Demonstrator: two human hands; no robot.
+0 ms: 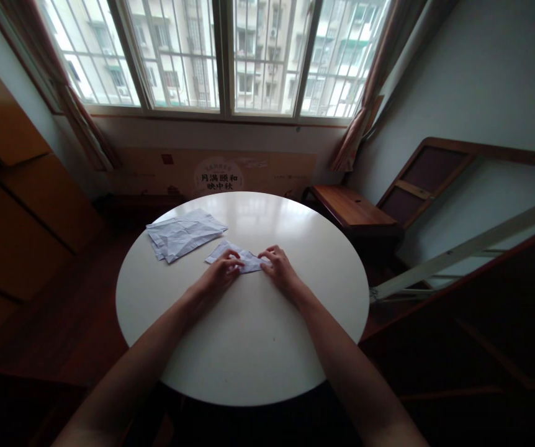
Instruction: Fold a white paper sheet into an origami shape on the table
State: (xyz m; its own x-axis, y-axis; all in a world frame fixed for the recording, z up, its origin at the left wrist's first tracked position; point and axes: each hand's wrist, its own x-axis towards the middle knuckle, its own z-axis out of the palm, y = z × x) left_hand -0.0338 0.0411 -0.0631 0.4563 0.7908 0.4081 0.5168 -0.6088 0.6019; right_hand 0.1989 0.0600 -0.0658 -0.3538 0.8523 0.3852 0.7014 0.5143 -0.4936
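A small folded sheet of white, creased paper (251,261) lies on the round white table (239,347). My left hand (222,270) rests on its left part, the fingers curled and pressed against it. At the sheet's right end, my right hand (278,267) has its thumb and bent fingers closed on the edge. Both hands stay low, close to the tabletop, and partly cover the paper. Left of them lies a stack of larger crumpled white sheets (186,233), apart from both hands.
A wooden bench (354,206) stands beyond the table's right side, near a framed wooden panel (416,180) leaning on the wall. A pale metal ladder-like frame (463,251) slopes at the right. Wooden cabinets (16,217) line the left, and a barred window (221,56) is ahead.
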